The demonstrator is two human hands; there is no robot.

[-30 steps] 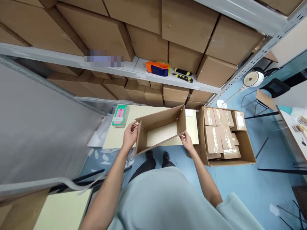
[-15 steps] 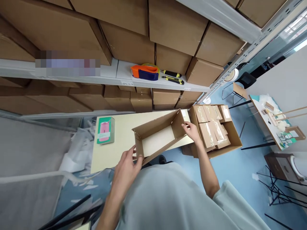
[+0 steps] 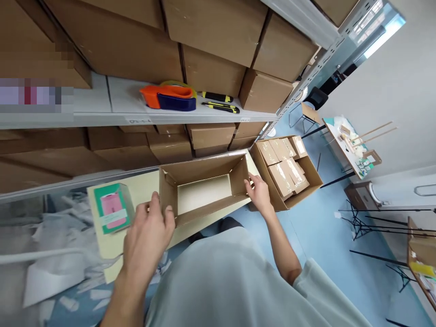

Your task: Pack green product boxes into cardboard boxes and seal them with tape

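Carton (image 3: pixel 204 171): one, between two hands (image 3: pixel 150 232); green box (image 3: pixel 112 209): one.

The left forearm (image 3: pixel 126 295) slants up from the bottom left of the frame to the left hand (image 3: pixel 148 234), back upward and fingers (image 3: pixel 155 206) parted, while right of centre the right hand (image 3: pixel 260 193) curls its fingers leftward above a bent elbow (image 3: pixel 293 274).

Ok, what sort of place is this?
Probably a storage or packing room: metal shelving stacked with cardboard boxes, a large carton of taped boxes, and utility knives on a shelf.
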